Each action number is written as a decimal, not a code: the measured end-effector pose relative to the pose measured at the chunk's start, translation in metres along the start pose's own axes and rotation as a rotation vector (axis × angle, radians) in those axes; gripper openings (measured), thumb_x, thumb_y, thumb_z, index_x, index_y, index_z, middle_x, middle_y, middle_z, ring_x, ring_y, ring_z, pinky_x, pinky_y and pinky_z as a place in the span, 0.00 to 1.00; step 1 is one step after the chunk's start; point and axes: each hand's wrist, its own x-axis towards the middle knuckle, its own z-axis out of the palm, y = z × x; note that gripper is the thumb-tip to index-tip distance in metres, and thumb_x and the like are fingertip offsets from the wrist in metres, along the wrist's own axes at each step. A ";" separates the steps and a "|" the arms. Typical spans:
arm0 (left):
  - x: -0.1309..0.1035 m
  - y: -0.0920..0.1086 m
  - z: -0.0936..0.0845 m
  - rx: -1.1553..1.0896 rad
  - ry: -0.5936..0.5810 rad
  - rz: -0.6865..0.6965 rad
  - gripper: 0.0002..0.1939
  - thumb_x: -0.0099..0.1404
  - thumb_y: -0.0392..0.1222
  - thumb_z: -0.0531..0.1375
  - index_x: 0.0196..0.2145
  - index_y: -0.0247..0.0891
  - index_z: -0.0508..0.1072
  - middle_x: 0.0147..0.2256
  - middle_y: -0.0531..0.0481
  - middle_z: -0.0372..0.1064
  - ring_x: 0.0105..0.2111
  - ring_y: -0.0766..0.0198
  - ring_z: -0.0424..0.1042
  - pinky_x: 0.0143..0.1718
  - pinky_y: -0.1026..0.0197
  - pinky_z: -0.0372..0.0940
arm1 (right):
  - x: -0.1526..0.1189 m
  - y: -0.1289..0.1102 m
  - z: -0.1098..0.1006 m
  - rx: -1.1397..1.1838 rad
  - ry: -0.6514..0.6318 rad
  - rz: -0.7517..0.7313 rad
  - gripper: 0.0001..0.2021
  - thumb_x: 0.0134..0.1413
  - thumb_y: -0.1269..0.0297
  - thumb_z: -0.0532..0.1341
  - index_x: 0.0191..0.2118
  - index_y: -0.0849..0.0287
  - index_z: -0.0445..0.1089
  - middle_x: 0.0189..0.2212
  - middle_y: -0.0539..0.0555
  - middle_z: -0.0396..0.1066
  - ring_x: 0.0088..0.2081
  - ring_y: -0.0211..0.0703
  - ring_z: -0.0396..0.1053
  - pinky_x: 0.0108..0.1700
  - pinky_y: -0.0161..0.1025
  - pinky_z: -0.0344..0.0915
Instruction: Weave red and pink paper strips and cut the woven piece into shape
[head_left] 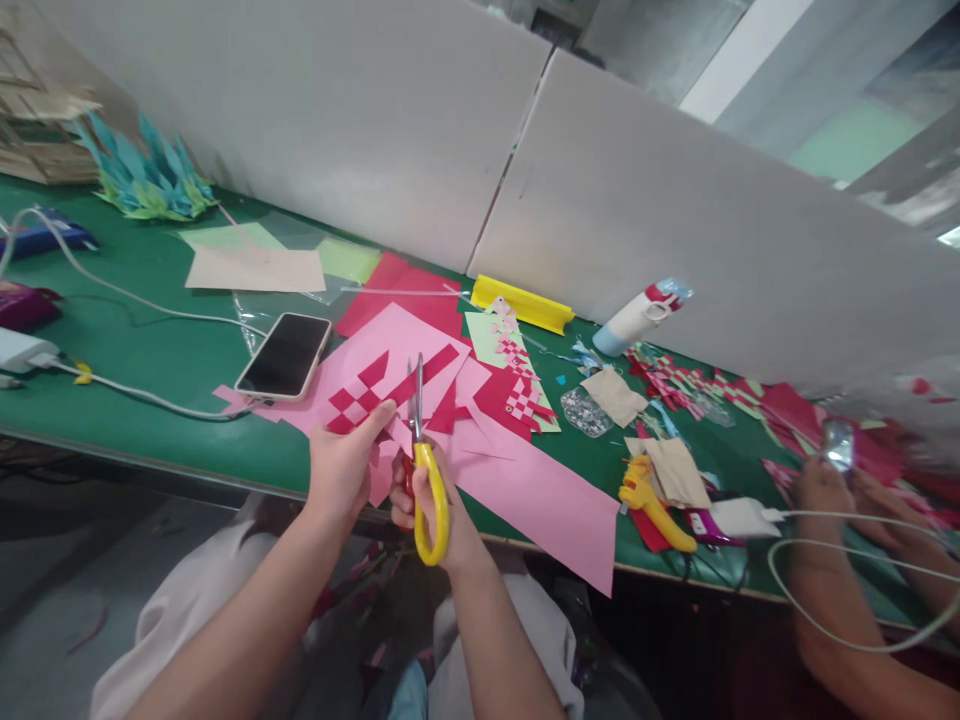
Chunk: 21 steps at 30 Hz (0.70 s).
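Note:
My left hand (pixel 341 462) pinches a piece of checked red-and-pink woven paper (pixel 355 404) between thumb and fingers. Yellow-handled scissors (pixel 441 500) are gripped in my right hand (pixel 459 530), their blades pointing away from me and parted slightly. The blades stand right beside the woven paper; whether they touch it I cannot tell. Beneath both hands lie large pink paper sheets (pixel 551 510) and darker red paper (pixel 397 270). To the right of the scissors, a finished-looking woven red-and-pink strip (pixel 517 385) rests on pale green paper (pixel 484 342).
A phone (pixel 283 357) with a white cable lies left of my hands. A yellow trough-shaped piece (pixel 523 305), a white bottle (pixel 637 318), a bag of sequins (pixel 586 412) and a yellow glue gun (pixel 654 505) are to the right. A co-worker's hands (pixel 832 490) hold something shiny at far right.

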 end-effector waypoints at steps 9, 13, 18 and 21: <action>-0.006 0.002 0.002 0.086 -0.021 -0.035 0.10 0.45 0.39 0.72 0.23 0.35 0.75 0.19 0.55 0.71 0.17 0.69 0.68 0.20 0.67 0.63 | -0.001 0.000 -0.005 -0.044 -0.008 -0.023 0.26 0.49 0.41 0.62 0.48 0.47 0.56 0.31 0.48 0.57 0.25 0.35 0.56 0.23 0.35 0.55; -0.006 0.003 0.003 0.092 -0.023 -0.021 0.10 0.45 0.40 0.72 0.23 0.34 0.75 0.18 0.55 0.69 0.16 0.69 0.66 0.18 0.67 0.62 | 0.001 0.002 -0.006 -0.028 0.002 -0.035 0.24 0.50 0.43 0.63 0.48 0.47 0.56 0.32 0.48 0.58 0.24 0.34 0.55 0.23 0.34 0.53; -0.007 0.005 0.003 0.073 -0.053 0.003 0.10 0.46 0.40 0.72 0.26 0.34 0.76 0.20 0.53 0.71 0.18 0.68 0.68 0.20 0.66 0.65 | 0.004 0.001 -0.004 -0.021 0.020 -0.015 0.26 0.46 0.41 0.65 0.45 0.47 0.56 0.28 0.45 0.56 0.22 0.32 0.52 0.22 0.32 0.49; -0.006 0.005 0.004 0.066 -0.051 0.017 0.10 0.46 0.39 0.72 0.25 0.35 0.76 0.21 0.53 0.71 0.19 0.68 0.69 0.21 0.66 0.65 | 0.005 0.001 -0.004 -0.022 0.022 -0.007 0.28 0.44 0.40 0.65 0.45 0.48 0.56 0.27 0.44 0.55 0.21 0.31 0.50 0.21 0.30 0.47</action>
